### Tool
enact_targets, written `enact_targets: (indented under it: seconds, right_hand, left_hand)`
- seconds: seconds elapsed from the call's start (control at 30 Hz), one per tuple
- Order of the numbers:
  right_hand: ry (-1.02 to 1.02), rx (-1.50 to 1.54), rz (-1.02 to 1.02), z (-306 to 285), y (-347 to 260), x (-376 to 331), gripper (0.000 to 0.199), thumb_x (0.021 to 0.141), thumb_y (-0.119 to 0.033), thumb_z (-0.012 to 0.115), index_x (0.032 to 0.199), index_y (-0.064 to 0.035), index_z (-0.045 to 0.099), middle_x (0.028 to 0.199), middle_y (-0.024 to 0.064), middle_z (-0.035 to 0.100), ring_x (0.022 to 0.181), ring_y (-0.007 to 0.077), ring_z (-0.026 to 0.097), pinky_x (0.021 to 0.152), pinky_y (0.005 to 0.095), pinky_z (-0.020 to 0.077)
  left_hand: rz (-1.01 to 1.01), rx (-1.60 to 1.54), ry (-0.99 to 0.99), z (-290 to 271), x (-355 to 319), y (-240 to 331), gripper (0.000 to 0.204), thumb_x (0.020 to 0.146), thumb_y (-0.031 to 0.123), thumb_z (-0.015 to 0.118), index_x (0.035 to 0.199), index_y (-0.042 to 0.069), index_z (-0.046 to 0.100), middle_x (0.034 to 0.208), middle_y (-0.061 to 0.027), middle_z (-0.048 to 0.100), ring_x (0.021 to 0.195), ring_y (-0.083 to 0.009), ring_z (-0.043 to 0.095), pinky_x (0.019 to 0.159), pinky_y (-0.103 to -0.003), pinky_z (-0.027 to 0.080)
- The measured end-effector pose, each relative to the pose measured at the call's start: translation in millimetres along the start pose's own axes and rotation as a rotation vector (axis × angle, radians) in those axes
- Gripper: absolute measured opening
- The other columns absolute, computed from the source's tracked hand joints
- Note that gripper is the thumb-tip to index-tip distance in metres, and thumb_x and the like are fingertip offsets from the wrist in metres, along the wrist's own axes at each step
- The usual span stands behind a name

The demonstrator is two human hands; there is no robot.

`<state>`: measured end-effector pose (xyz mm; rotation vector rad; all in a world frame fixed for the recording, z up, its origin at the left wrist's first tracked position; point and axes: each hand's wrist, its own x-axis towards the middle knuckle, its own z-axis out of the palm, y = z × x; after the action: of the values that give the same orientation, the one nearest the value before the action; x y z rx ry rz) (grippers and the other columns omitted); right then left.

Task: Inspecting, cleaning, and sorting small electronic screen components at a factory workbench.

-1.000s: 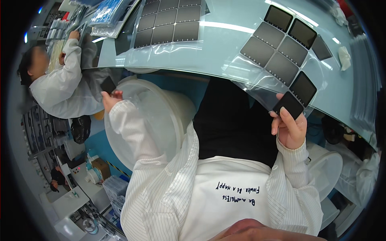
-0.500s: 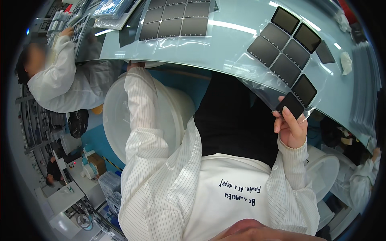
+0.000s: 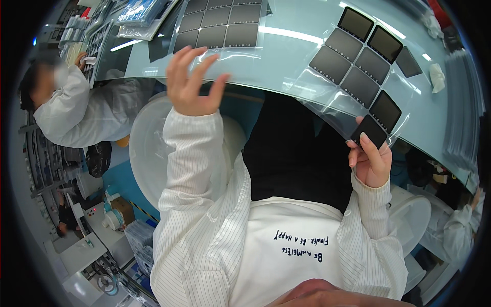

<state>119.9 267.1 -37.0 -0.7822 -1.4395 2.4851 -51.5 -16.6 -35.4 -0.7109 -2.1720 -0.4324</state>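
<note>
My right hand [image 3: 372, 162] pinches the near corner of a clear film sheet [image 3: 327, 110], thumb on top of a black rounded panel [image 3: 369, 133]. Several dark grey and black panels lie in rows on that sheet, which rests on the glass-topped table and hangs a little over its edge. Holding nothing, my left hand [image 3: 192, 84] is raised at the table's near edge with its fingers spread. Just beyond it lies a second clear sheet of dark grey panels [image 3: 213, 37].
A dark grey piece [image 3: 409, 62] and a crumpled white scrap [image 3: 437, 79] lie right of the near sheet. Blue-and-clear plastic packs [image 3: 140, 14] are at far left. A large whitish bin [image 3: 148, 138] stands below the edge. A person in white [image 3: 76, 105] works at left.
My left hand has risen from beneath the table edge, by the bin, to above it, fingers spread. My right hand keeps its pinch on the sheet's corner. Both sheets appear slightly shifted left in view.
</note>
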Motion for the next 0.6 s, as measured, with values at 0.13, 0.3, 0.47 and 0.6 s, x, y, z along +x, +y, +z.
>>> enact_targets:
  seconds: [0.13,0.3,0.47,0.6]
  right_hand:
    - [0.005,0.035,0.006,-2.6,-3.8,-0.3,0.029,0.09,-0.007,0.048,0.114,0.0075,0.052,0.086,0.0179,0.063,0.05,0.015,0.056,0.043,0.0208,0.0455]
    - [-0.062,0.008,-0.002,-23.9,-11.4,-0.6,0.032,0.091,-0.012,0.045,0.117,0.0073,0.05,0.081,0.0173,0.062,0.049,0.0149,0.056,0.043,0.0209,0.0451]
    - [-0.053,0.023,0.008,-20.0,-22.1,1.2,0.034,0.092,-0.012,0.043,0.118,0.0091,0.047,0.092,0.021,0.061,0.062,0.0198,0.062,0.048,0.0227,0.0492]
    - [-0.012,0.117,-0.033,-6.1,-51.3,-5.5,0.037,0.091,-0.011,0.042,0.121,0.0112,0.041,0.112,0.0245,0.054,0.081,0.0282,0.065,0.055,0.0255,0.055]
  left_hand:
    - [0.17,-0.136,-0.225,10.2,13.6,-4.2,0.031,0.067,0.02,0.077,0.095,0.013,0.069,0.101,-0.004,0.064,0.104,-0.0254,0.054,0.083,-0.034,0.044]
    - [0.267,-0.203,-0.405,10.7,29.8,-3.5,0.025,0.069,0.017,0.074,0.093,0.011,0.07,0.097,-0.0034,0.065,0.1,-0.0241,0.057,0.083,-0.035,0.045]
    - [0.301,-0.252,-0.34,20.6,32.4,-0.5,0.015,0.072,0.009,0.071,0.087,0.007,0.069,0.093,-0.0058,0.066,0.096,-0.0263,0.059,0.08,-0.035,0.047]
    - [0.186,-0.539,-0.291,29.4,34.1,24.9,0.008,0.074,0.002,0.067,0.081,0.001,0.065,0.093,-0.0107,0.065,0.093,-0.0294,0.061,0.081,-0.036,0.048]
